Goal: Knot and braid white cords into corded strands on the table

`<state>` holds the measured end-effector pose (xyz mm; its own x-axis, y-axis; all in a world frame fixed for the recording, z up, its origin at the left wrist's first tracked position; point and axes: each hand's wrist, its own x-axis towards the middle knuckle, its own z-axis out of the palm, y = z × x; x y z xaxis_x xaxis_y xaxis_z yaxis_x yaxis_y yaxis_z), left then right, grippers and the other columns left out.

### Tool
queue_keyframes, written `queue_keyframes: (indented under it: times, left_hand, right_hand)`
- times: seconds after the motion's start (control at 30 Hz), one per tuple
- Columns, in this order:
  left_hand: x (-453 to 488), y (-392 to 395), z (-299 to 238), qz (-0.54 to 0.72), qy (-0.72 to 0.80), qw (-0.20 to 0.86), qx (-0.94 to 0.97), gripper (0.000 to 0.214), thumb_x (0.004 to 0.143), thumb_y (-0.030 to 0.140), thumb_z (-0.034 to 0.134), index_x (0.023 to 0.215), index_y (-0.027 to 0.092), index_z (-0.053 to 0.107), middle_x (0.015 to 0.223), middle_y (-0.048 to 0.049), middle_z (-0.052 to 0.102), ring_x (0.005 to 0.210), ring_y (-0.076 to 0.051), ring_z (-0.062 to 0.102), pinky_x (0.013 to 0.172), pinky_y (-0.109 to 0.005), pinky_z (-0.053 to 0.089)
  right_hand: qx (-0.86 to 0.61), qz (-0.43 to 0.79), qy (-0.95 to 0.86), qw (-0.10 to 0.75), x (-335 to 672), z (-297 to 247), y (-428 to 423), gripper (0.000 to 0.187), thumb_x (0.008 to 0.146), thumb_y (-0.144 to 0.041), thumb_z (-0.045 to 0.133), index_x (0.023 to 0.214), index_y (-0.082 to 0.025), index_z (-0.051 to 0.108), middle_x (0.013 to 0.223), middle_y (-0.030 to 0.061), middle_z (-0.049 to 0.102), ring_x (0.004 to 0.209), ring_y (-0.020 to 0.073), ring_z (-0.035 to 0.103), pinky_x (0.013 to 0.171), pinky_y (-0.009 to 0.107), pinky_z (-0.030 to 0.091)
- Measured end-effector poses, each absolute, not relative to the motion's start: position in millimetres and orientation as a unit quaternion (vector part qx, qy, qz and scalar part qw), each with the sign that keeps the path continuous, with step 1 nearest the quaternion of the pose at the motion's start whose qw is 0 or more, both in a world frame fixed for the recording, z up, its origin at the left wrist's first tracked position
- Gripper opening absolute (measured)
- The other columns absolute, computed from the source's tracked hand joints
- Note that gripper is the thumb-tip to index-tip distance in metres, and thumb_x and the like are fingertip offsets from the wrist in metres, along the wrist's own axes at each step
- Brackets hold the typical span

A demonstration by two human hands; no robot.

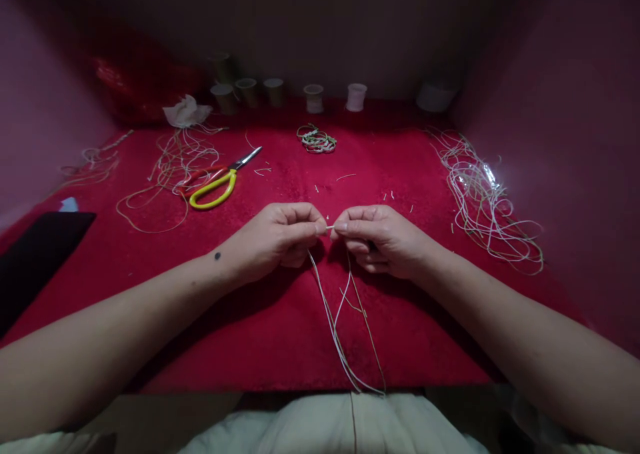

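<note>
Between my two hands a short stretch of pale cord (331, 227) shows, pinched from both sides. My left hand (293, 231) has thumb and forefinger closed on its one end. My right hand (377, 235) grips the other end the same way, its remaining fingers curled in. Long white and tan strands (330, 317) hang from below both hands, run down over the red cloth and cross the near table edge towards my lap. The parts of the cord inside my fingers are hidden.
Scissors (213, 193) with yellow and red handles lie left, touching tangled cords (187, 157). Another cord tangle (487, 201) lies right. A small braided bundle (317, 139) sits beyond my hands, spools (357, 97) stand at the back, and a dark object (45, 261) lies far left.
</note>
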<state>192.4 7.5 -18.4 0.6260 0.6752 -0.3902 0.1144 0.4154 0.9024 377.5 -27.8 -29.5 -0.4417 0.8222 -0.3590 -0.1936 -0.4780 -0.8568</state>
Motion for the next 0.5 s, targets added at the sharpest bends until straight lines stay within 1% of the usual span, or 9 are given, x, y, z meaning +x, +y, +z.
queue_keyframes:
  times: [0.17,0.3,0.4,0.47,0.5]
  left_hand:
    - [192.7,6.5,-10.3,0.188,0.384,0.731,0.532,0.009,0.078,0.023,0.062,0.075,0.016,0.056,0.049,0.0067,0.030,0.040,-0.002,0.026,0.040,-0.017,0.021]
    - [196.5,4.9,6.7,0.223,0.384,0.680,0.584,0.008,0.076,0.023,0.062,0.077,0.016,0.059,0.050,0.0058,0.034,0.040,-0.001,0.031,0.042,-0.017,0.023]
    - [202.3,0.3,29.0,0.268,0.400,0.608,0.632,0.010,0.075,0.023,0.063,0.077,0.014,0.060,0.051,0.0057,0.036,0.043,-0.001,0.036,0.047,-0.018,0.026]
    - [205.0,-5.3,45.5,0.297,0.448,0.534,0.653,0.016,0.073,0.025,0.064,0.080,0.011,0.062,0.052,0.0057,0.037,0.047,-0.003,0.045,0.053,-0.021,0.029]
    - [205.1,-8.3,52.9,0.301,0.483,0.491,0.659,0.021,0.073,0.027,0.064,0.085,0.011,0.063,0.053,0.0054,0.038,0.052,-0.006,0.051,0.055,-0.022,0.030]
  right_hand:
    - [-0.402,0.722,-0.432,0.361,379.6,-19.5,-30.7,0.013,0.077,-0.026,0.061,0.074,-0.015,0.054,0.045,-0.0093,0.032,0.033,0.0014,0.020,0.029,0.013,0.015]
    - [-0.405,0.676,-0.475,0.392,380.4,1.3,-31.0,0.010,0.078,-0.020,0.059,0.072,-0.014,0.055,0.044,-0.0093,0.029,0.034,-0.0005,0.021,0.033,0.011,0.016]
    - [-0.417,0.622,-0.519,0.412,380.3,22.4,-30.8,0.011,0.080,-0.016,0.055,0.069,-0.013,0.054,0.044,-0.0090,0.028,0.034,-0.0025,0.024,0.036,0.008,0.016]
    - [-0.422,0.575,-0.563,0.417,380.1,37.4,-32.3,0.012,0.081,-0.014,0.053,0.069,-0.012,0.055,0.044,-0.0089,0.029,0.034,-0.0028,0.028,0.037,0.007,0.018]
    - [-0.423,0.549,-0.586,0.420,379.9,45.0,-33.7,0.012,0.082,-0.014,0.053,0.070,-0.011,0.055,0.043,-0.0091,0.030,0.034,-0.0027,0.028,0.037,0.007,0.019]
